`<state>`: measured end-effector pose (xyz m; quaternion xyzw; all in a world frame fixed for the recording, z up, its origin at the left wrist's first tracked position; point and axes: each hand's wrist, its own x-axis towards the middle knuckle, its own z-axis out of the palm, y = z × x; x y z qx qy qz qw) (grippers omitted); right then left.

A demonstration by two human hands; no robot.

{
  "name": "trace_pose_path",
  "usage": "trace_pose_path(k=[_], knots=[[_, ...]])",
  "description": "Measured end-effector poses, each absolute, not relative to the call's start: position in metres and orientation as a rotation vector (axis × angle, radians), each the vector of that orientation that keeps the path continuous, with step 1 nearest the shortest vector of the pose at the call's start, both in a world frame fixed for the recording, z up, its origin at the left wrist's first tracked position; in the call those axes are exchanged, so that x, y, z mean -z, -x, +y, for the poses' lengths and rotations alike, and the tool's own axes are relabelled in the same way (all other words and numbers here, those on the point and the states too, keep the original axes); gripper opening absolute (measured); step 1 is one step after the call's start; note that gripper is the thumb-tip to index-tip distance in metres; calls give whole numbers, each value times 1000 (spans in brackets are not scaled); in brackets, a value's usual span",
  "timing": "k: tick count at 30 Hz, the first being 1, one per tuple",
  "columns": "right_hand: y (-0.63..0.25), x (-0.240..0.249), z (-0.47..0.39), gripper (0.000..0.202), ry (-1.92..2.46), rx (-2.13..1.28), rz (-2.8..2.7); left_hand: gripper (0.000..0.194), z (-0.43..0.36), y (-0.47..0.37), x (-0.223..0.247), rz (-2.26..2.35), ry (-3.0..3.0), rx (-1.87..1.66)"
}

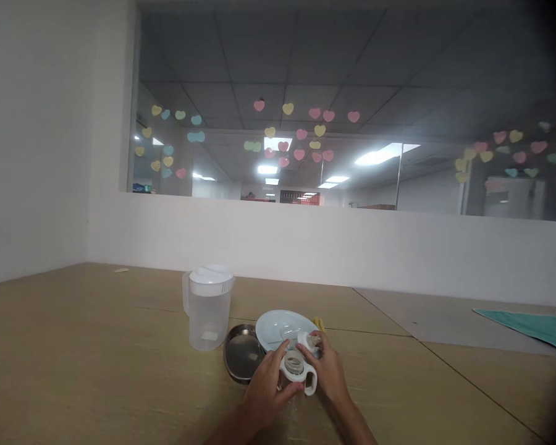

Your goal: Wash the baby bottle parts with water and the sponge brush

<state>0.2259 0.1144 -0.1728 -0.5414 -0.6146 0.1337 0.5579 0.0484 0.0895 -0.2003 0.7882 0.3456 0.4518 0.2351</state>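
Observation:
My left hand [269, 384] is wrapped round a small bottle [294, 364] with a white handled collar and a wide open mouth, probably a baby bottle. One looped white handle sticks out on its right side. Just above the bottle, my right hand [328, 368] pinches a white ring-shaped bottle top [307, 340] with a pale tip, apart from the bottle's mouth. Behind both hands lies a pale blue oval plate [271, 324] with a clear item [287, 332] on it. The bottle's lower body is mostly hidden by my left fingers.
A translucent lidded pitcher [208, 315] stands to the left. Beside it is a metal tray [243, 355]. Something yellow [319, 323] shows behind the plate. A teal cloth or mat [532, 327] lies far right, and a small pale piece [121, 270] lies far left near the wall.

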Motion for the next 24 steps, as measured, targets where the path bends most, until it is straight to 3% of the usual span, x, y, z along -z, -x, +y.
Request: trace_pose_path(k=[24], knots=[[-237,178,121,31,1263,-8,-1379,69,89,-49,200,941,-2180,-1271]])
